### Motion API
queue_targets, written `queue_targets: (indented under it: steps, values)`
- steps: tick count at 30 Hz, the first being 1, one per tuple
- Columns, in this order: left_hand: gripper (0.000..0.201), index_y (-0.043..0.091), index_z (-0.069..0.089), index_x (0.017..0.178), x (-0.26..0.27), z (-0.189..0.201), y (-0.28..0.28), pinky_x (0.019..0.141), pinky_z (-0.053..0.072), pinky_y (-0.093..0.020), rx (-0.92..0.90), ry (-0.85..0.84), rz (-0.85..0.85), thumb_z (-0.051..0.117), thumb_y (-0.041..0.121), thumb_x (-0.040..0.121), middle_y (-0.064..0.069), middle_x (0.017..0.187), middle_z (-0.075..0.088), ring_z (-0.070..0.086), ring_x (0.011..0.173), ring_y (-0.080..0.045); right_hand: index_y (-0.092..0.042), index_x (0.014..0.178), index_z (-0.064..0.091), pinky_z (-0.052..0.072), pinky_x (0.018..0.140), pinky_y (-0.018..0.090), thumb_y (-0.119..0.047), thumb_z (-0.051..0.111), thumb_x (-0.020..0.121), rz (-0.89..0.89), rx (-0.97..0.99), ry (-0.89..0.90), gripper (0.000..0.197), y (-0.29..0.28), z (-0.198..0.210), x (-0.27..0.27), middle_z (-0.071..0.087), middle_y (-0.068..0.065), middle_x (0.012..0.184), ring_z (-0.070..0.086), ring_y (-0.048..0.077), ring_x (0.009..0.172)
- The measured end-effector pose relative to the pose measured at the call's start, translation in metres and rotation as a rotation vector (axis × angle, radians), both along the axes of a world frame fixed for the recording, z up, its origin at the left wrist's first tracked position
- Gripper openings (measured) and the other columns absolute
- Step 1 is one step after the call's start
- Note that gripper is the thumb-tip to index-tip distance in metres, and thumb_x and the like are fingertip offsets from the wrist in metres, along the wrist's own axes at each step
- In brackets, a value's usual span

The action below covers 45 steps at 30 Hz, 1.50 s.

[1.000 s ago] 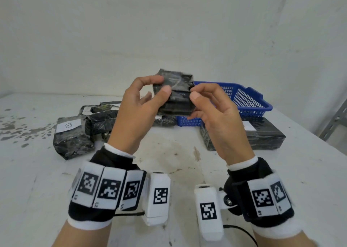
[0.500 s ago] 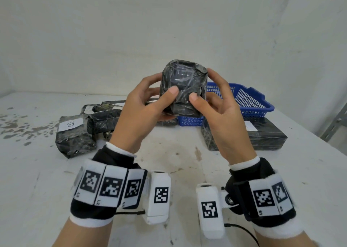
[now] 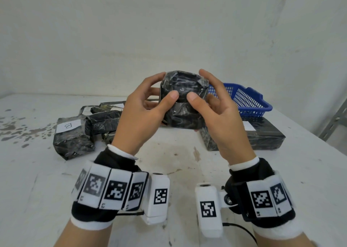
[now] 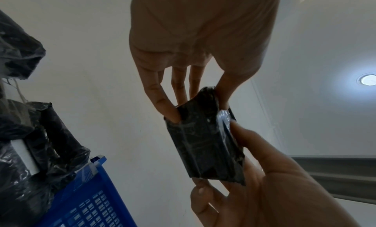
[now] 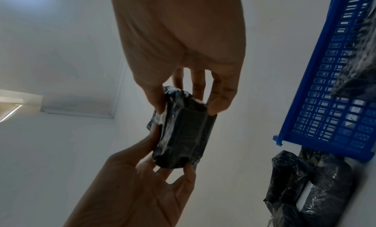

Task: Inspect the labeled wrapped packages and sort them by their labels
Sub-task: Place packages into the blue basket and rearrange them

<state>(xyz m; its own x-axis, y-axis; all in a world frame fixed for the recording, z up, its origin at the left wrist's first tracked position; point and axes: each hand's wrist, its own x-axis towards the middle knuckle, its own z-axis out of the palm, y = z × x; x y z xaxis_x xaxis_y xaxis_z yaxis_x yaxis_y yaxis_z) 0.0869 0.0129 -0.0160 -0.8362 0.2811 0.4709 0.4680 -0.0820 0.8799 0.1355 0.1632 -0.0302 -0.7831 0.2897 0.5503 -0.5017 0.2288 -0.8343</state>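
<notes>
Above the table's middle I hold a small package (image 3: 185,104) wrapped in black plastic. My left hand (image 3: 166,86) grips its left side and my right hand (image 3: 199,84) its right side. Both thumbs press its near face and the fingers curl over the top and back. No label shows on the faces turned toward me. The left wrist view shows the package (image 4: 205,142) pinched between fingers and thumb. In the right wrist view the package (image 5: 183,134) is held from both ends.
A package labelled B (image 3: 72,136) lies at the left of the white table (image 3: 178,162), beside a pile of other black packages (image 3: 105,119). At the right a long black package (image 3: 262,136) with a white label lies in front of a blue basket (image 3: 249,100).
Both hands have turned the package over between the fingers, so a different face now points at me. The thumbs have come closer together on its near side.
</notes>
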Motion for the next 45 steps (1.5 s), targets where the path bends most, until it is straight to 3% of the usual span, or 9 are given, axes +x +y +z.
queue_targets:
  steps: [2, 5, 11, 17, 21, 26, 30, 35, 45]
  values:
    - [0.044, 0.030, 0.057, 0.128, 0.0000, -0.0002, 0.0001, 0.081, 0.060, -0.042, -0.009, -0.008, 0.005, 0.071, 0.037, 0.086, 0.000, 0.109, 0.068, 0.071, 0.088, -0.014, -0.038, 0.141, 0.050, 0.059, 0.056, 0.041, -0.025, 0.067, 0.096, 0.007, 0.014, -0.011, 0.049, 0.0012, 0.0007, 0.0014, 0.070, 0.019, 0.106, 0.070, 0.036, 0.093]
    - [0.045, 0.029, 0.059, 0.121, 0.0005, 0.0002, -0.0002, 0.079, 0.060, -0.044, -0.001, -0.021, 0.001, 0.072, 0.044, 0.080, -0.002, 0.101, 0.072, 0.072, 0.087, -0.014, -0.037, 0.140, 0.051, 0.053, 0.048, 0.033, -0.022, 0.065, 0.097, 0.008, 0.029, -0.013, 0.048, 0.0019, 0.0014, 0.0035, 0.071, 0.011, 0.107, 0.072, 0.026, 0.085]
    - [0.045, 0.023, 0.059, 0.115, 0.0034, 0.0005, 0.0010, 0.074, 0.060, -0.050, -0.021, -0.035, 0.019, 0.070, 0.048, 0.079, -0.007, 0.088, 0.075, 0.073, 0.079, -0.020, -0.031, 0.139, 0.054, 0.062, 0.080, 0.039, -0.021, 0.065, 0.097, 0.019, -0.014, -0.002, 0.045, 0.0021, -0.0001, 0.0014, 0.072, 0.005, 0.113, 0.072, 0.019, 0.100]
    - [0.042, 0.026, 0.057, 0.117, 0.0023, -0.0001, 0.0013, 0.074, 0.060, -0.047, -0.021, -0.039, -0.007, 0.073, 0.041, 0.081, -0.003, 0.096, 0.074, 0.073, 0.080, -0.018, -0.035, 0.135, 0.055, 0.057, 0.093, 0.047, -0.044, 0.071, 0.089, -0.044, -0.040, -0.005, 0.050, 0.0015, -0.0024, -0.0031, 0.073, -0.001, 0.114, 0.069, 0.021, 0.109]
    - [0.053, 0.038, 0.053, 0.122, 0.0034, 0.0007, -0.0002, 0.080, 0.060, -0.045, -0.077, -0.067, -0.085, 0.063, 0.066, 0.078, 0.000, 0.102, 0.074, 0.073, 0.086, -0.019, -0.030, 0.131, 0.054, 0.055, 0.093, 0.031, -0.030, 0.068, 0.094, -0.007, -0.009, 0.084, 0.040, 0.0054, 0.0007, -0.0008, 0.066, 0.002, 0.128, 0.063, 0.018, 0.119]
    - [0.052, 0.021, 0.051, 0.126, -0.0006, 0.0005, 0.0005, 0.079, 0.059, -0.038, 0.065, -0.155, -0.205, 0.071, 0.030, 0.079, -0.013, 0.103, 0.074, 0.073, 0.086, -0.032, -0.045, 0.140, 0.048, 0.052, 0.097, 0.029, -0.041, 0.067, 0.088, -0.082, 0.120, 0.044, 0.056, 0.0101, 0.0035, 0.0041, 0.063, -0.007, 0.130, 0.059, 0.005, 0.120]
    - [0.052, 0.020, 0.053, 0.124, -0.0056, -0.0018, -0.0017, 0.098, 0.052, -0.044, 0.104, -0.153, -0.206, 0.068, 0.021, 0.074, -0.014, 0.105, 0.073, 0.070, 0.100, -0.029, -0.030, 0.139, 0.055, 0.055, 0.092, 0.036, -0.043, 0.064, 0.090, 0.039, 0.071, -0.064, 0.051, 0.0057, 0.0044, 0.0047, 0.068, -0.007, 0.126, 0.068, 0.007, 0.107]
    - [0.056, 0.012, 0.051, 0.129, -0.0012, 0.0006, -0.0021, 0.099, 0.052, -0.039, 0.139, -0.163, -0.220, 0.073, 0.031, 0.081, -0.013, 0.107, 0.073, 0.069, 0.104, -0.026, -0.015, 0.130, 0.063, 0.055, 0.092, 0.027, -0.022, 0.062, 0.097, 0.073, -0.010, -0.030, 0.034, 0.0037, 0.0070, 0.0061, 0.070, 0.002, 0.122, 0.071, 0.008, 0.099]
    - [0.039, 0.023, 0.061, 0.118, -0.0007, 0.0008, -0.0029, 0.095, 0.054, -0.045, 0.072, -0.028, -0.165, 0.070, 0.038, 0.083, -0.008, 0.105, 0.074, 0.069, 0.101, -0.026, -0.008, 0.126, 0.064, 0.053, 0.087, 0.020, -0.021, 0.069, 0.087, 0.133, -0.029, 0.017, 0.042, 0.0029, 0.0041, 0.0044, 0.072, 0.004, 0.120, 0.071, 0.011, 0.105]
